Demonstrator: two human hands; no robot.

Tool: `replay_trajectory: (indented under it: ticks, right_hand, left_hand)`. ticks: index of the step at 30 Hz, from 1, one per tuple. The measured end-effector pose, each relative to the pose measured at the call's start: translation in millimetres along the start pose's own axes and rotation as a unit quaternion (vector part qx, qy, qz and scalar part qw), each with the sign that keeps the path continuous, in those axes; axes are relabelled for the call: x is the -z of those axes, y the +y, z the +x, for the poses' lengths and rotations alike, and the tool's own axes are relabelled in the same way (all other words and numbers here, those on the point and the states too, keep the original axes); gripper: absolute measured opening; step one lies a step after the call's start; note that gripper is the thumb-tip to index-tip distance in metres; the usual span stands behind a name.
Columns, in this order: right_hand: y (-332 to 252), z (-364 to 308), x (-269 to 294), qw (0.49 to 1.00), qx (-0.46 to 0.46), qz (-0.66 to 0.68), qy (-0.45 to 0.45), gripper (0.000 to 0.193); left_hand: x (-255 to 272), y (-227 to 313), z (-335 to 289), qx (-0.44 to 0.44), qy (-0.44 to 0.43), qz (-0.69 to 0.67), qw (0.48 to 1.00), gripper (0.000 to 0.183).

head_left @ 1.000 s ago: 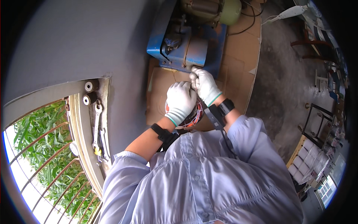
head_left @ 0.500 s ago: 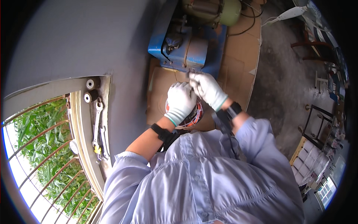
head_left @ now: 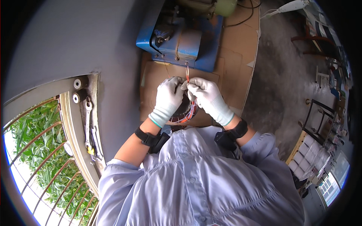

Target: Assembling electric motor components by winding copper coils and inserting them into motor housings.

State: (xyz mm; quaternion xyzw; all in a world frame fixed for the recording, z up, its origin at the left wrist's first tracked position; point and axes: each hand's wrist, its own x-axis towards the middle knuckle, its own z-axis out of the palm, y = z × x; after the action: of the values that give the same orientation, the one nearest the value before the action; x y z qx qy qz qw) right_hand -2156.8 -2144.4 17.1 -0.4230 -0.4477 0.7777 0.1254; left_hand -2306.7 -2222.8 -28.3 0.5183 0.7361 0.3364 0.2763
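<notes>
Both my hands wear white gloves and meet over a round coil of copper-coloured wire (head_left: 185,112) held in front of my chest. My left hand (head_left: 167,98) grips the coil's left side. My right hand (head_left: 206,97) pinches a thin bundle of reddish wires (head_left: 187,74) that stands up from the coil between the two hands. Most of the coil is hidden under my palms. A black band sits on each wrist.
A blue machine (head_left: 181,37) stands on brown cardboard (head_left: 233,56) just beyond my hands. A grey wall fills the left, with a window frame (head_left: 71,124) holding hanging wrenches (head_left: 89,128), metal bars and green plants outside. Concrete floor, racks and stacked goods lie at the right.
Both hands have shifted slightly and come closer together over the coil; my right hand now holds the wire bundle upright between the fingertips.
</notes>
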Motion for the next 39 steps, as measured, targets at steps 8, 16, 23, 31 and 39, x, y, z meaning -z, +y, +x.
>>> replay_trajectory:
  ticks: [8,16,23,31,39]
  right_hand:
    - [2.6,-7.5,7.5,0.997,0.006,0.057,-0.041,0.022]
    - [41.9,-40.7,23.1,0.9,0.226,-0.313,-0.204,0.02]
    - [18.6,22.2,93.4,0.993,0.083,-0.078,0.021,0.033]
    - [82.8,98.5,34.3,0.962,-0.124,-0.228,-0.079,0.058]
    - [136.9,73.4,33.4,0.987,-0.091,-0.105,0.082,0.052]
  left_hand:
    - [23.4,21.5,-17.5,-0.013,-0.009,-0.001,1.0,0.011]
    - [63.3,8.9,-61.2,0.087,0.18,-0.142,0.969,0.018]
    - [51.3,-79.0,-110.9,0.429,0.141,-0.391,0.802,0.029]
    - [-62.5,-112.2,-122.0,0.491,0.166,-0.631,0.578,0.045]
    - [-75.2,-176.6,-109.9,0.415,0.187,-0.64,0.619,0.036]
